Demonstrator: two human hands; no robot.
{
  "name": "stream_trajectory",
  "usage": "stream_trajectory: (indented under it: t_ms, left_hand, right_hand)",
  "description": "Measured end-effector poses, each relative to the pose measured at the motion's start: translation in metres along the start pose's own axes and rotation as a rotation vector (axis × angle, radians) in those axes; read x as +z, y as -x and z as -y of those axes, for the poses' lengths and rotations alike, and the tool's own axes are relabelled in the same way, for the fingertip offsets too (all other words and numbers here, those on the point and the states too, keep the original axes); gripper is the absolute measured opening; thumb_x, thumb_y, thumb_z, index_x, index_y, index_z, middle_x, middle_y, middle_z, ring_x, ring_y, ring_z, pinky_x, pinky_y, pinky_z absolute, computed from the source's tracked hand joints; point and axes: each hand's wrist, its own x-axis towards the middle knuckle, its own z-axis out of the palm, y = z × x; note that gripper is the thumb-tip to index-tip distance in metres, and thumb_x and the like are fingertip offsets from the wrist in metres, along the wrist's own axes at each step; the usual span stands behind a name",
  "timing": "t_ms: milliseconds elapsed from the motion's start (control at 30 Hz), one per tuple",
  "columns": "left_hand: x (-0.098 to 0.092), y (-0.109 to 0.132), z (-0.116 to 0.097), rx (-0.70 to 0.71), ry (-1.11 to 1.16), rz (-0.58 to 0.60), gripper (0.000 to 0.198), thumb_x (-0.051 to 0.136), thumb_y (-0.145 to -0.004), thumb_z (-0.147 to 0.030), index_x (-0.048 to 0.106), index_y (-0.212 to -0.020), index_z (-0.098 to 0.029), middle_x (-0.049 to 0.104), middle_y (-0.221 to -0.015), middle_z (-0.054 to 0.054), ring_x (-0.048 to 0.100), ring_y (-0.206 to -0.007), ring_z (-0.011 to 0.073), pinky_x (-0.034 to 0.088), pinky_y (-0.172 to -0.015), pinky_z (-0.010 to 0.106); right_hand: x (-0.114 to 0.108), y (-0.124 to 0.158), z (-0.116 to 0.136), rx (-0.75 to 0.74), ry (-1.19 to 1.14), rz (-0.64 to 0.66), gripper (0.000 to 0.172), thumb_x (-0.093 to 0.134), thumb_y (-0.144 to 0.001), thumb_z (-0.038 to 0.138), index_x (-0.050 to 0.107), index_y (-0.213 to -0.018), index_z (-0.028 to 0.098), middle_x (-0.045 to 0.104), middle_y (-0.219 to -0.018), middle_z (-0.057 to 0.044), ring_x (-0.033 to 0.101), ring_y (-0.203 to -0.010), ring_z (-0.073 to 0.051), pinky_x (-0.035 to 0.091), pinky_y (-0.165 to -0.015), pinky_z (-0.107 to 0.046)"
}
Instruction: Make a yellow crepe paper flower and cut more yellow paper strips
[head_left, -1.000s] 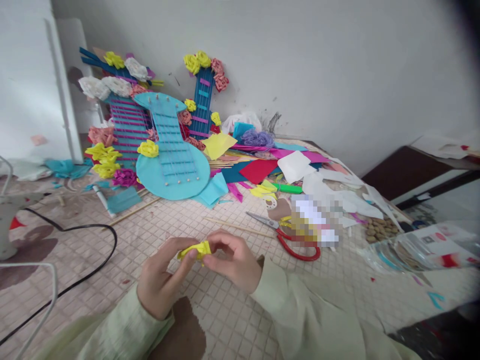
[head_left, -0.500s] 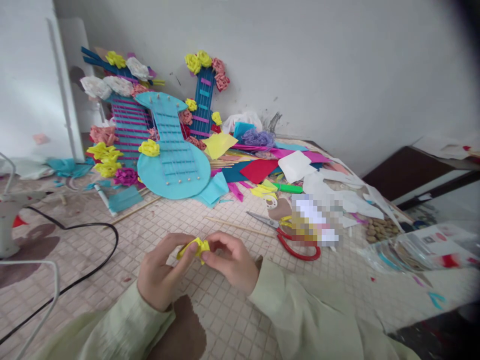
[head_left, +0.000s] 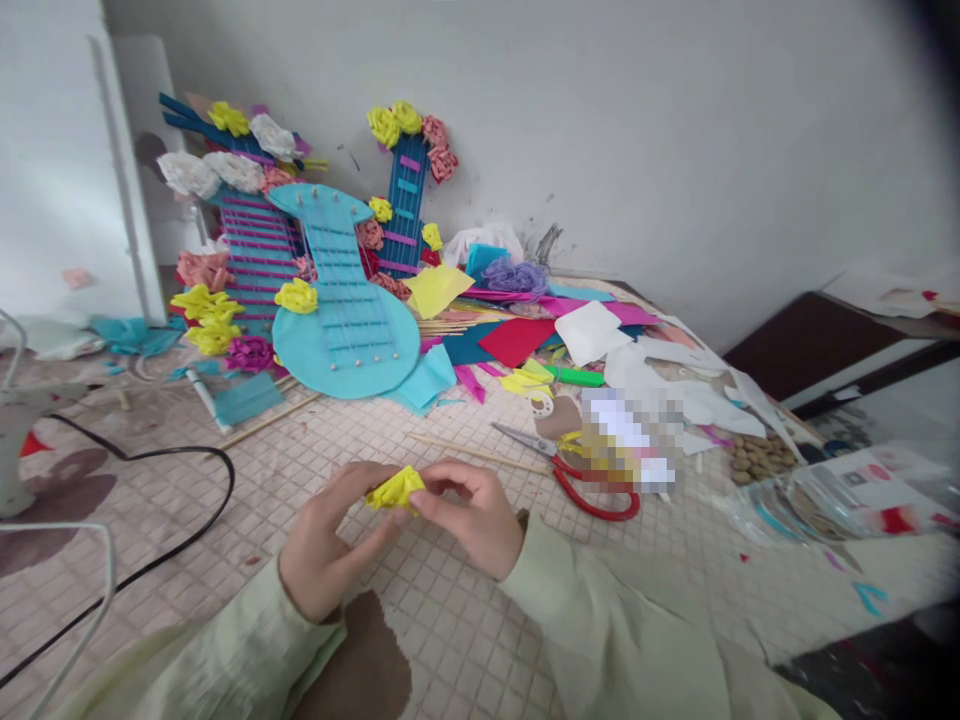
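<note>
Between my hands, above the tabletop, is a crumpled yellow paper flower [head_left: 396, 489]. My left hand [head_left: 330, 540] holds it from the left, fingers behind it and thumb underneath. At its right edge, my right hand [head_left: 472, 512] pinches it between thumb and fingertips. Scissors with red handles [head_left: 596, 495] lie to the right of my hands, and a thin wooden stick [head_left: 480, 453] lies just beyond them. Farther back leans a light blue guitar-shaped cutout [head_left: 349, 345] with strings and a yellow flower on its left side.
Darker stringed cutouts [head_left: 259, 250] with paper flowers stand against the wall. Coloured paper sheets [head_left: 517, 343] and purple yarn [head_left: 516, 277] are heaped at the back. A glue gun [head_left: 22, 450] with a black cable [head_left: 225, 490] is at left. A clear plastic container [head_left: 817, 500] lies at right.
The yellow flower has turned in my fingers and more of it shows. My left thumb has slid from its front to below it. My right hand keeps its pinch.
</note>
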Motion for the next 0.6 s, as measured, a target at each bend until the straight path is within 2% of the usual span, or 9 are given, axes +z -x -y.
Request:
stream_trajectory:
  t_ms: [100, 233, 400, 500, 600]
  left_hand:
    - [-0.0001, -0.0009, 0.0022, -0.111, 0.025, 0.033, 0.023, 0.063, -0.074, -0.030, 0.065, -0.095, -0.023, 0.070, -0.086, 0.004, 0.062, -0.074, 0.0211, 0.049, -0.064, 0.031]
    - [0.0007, -0.0015, 0.0022, -0.340, 0.247, 0.043, 0.024, 0.065, -0.072, -0.035, 0.067, -0.090, -0.020, 0.071, -0.082, 0.004, 0.064, -0.072, 0.0211, 0.051, -0.064, 0.032]
    - [0.0010, -0.0033, -0.0043, -0.532, 0.485, 0.057, 0.018, 0.068, -0.068, -0.032, 0.067, -0.079, -0.018, 0.071, -0.073, 0.002, 0.063, -0.070, 0.0179, 0.050, -0.063, 0.026]
    - [0.0012, -0.0049, -0.0056, -0.599, 0.525, 0.063, 0.017, 0.071, -0.065, -0.030, 0.067, -0.075, -0.017, 0.070, -0.067, 0.001, 0.062, -0.065, 0.0166, 0.048, -0.059, 0.024]
    - [0.0015, -0.0056, -0.0051, -0.619, 0.517, 0.050, 0.017, 0.073, -0.061, -0.029, 0.067, -0.070, -0.016, 0.069, -0.064, 0.000, 0.060, -0.061, 0.0157, 0.047, -0.056, 0.023]
  right_hand:
    - [-0.0040, -0.0055, -0.0014, 0.174, -0.181, 0.015, 0.019, 0.072, -0.062, 0.035, 0.068, -0.071, 0.019, 0.063, -0.069, -0.001, 0.054, -0.065, -0.015, 0.042, -0.066, -0.031]
    - [-0.0075, -0.0087, 0.0009, 0.184, -0.243, 0.129, 0.026, 0.067, -0.067, 0.044, 0.068, -0.066, 0.018, 0.060, -0.063, 0.000, 0.052, -0.063, -0.013, 0.040, -0.064, -0.028]
    - [-0.0055, -0.0051, 0.0021, 0.211, -0.246, 0.140, 0.025, 0.075, -0.059, 0.034, 0.066, -0.073, 0.016, 0.062, -0.073, -0.001, 0.055, -0.069, -0.014, 0.044, -0.068, -0.030]
    - [-0.0032, -0.0022, 0.0015, 0.140, -0.108, 0.089, 0.021, 0.071, -0.063, 0.031, 0.066, -0.074, 0.014, 0.061, -0.071, -0.002, 0.054, -0.066, -0.015, 0.044, -0.066, -0.031]
    - [-0.0014, 0.0003, 0.0007, -0.045, 0.124, 0.028, 0.012, 0.064, -0.069, 0.025, 0.066, -0.072, 0.014, 0.059, -0.065, -0.002, 0.052, -0.062, -0.014, 0.043, -0.061, -0.029]
